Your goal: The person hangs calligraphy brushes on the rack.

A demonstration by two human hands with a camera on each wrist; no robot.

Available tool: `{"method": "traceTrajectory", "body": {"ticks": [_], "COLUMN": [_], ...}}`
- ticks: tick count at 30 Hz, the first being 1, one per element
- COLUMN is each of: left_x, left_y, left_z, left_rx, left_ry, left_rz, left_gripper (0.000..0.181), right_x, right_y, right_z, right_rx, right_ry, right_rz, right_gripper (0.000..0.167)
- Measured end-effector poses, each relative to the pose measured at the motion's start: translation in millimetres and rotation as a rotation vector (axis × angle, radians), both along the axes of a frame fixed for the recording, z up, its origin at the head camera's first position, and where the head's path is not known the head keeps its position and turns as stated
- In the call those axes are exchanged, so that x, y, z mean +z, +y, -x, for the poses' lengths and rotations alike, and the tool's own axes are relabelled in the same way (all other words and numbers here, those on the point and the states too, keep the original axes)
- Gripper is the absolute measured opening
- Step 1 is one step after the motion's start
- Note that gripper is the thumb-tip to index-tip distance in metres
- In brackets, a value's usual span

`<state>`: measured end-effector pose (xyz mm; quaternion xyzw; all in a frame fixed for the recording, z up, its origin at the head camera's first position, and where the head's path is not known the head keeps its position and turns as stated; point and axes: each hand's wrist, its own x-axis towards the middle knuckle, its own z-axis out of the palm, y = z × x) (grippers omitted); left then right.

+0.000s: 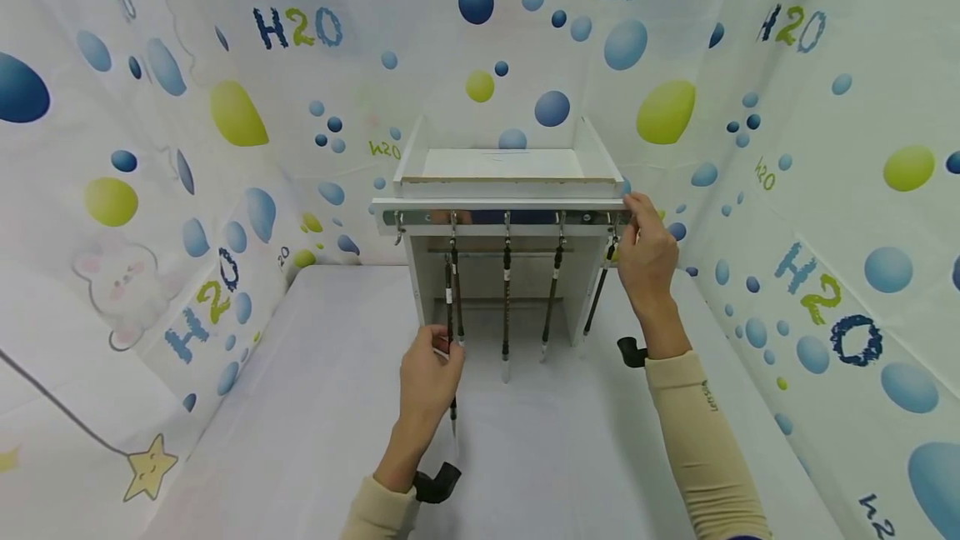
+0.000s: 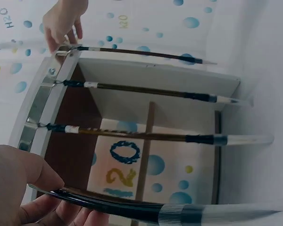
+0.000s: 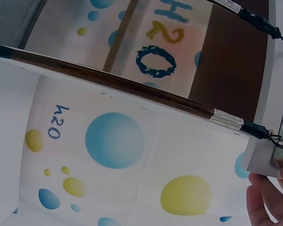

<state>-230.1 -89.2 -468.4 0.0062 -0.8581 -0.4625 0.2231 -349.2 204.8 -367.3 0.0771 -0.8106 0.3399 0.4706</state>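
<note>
In the head view, my left hand (image 1: 429,377) pinches a calligraphy brush (image 1: 453,411) that hangs upright with its pale tip down. The left wrist view shows the thumb and fingers around its dark handle, with the ribbed collar and white bristles (image 2: 236,214) pointing right. Close behind it is another brush (image 1: 457,273), hanging from a hook. Several such brushes hang by loops along a metal hook rail (image 1: 480,217) on the front of a white shelf rack (image 1: 510,190). My right hand (image 1: 648,252) grips the right end of the rack's front edge, beside the rightmost brush (image 1: 597,294).
The leftmost hook (image 1: 399,227) carries no brush. The rack has a shallow open tray (image 1: 502,163) on top and stands on a white surface (image 1: 345,332). Patterned sheets (image 1: 420,15) surround it on the back and sides. Each wrist wears a black camera mount (image 1: 437,483).
</note>
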Motion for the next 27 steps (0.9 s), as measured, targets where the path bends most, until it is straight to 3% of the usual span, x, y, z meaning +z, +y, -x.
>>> {"method": "traceTrajectory", "body": {"ticks": [10, 20, 27], "left_x": [14.1, 13.7, 15.6], "left_y": [-21.2, -36.6, -39.5], "left_z": [3.7, 7.6, 7.6], "left_rx": [0.071, 0.123, 0.123], "left_ry": [0.072, 0.06, 0.042], "left_rz": [0.0, -0.039, -0.043], "left_gripper": [0.025, 0.026, 0.027], "right_x": [-1.2, -2.4, -0.7], "right_y": [0, 0, 0], "right_z": [1.4, 2.6, 1.6], "right_rx": [0.0, 0.001, 0.0], "right_ry": [0.015, 0.014, 0.006], "right_rz": [-0.003, 0.005, 0.009], "right_gripper": [0.032, 0.033, 0.033]}}
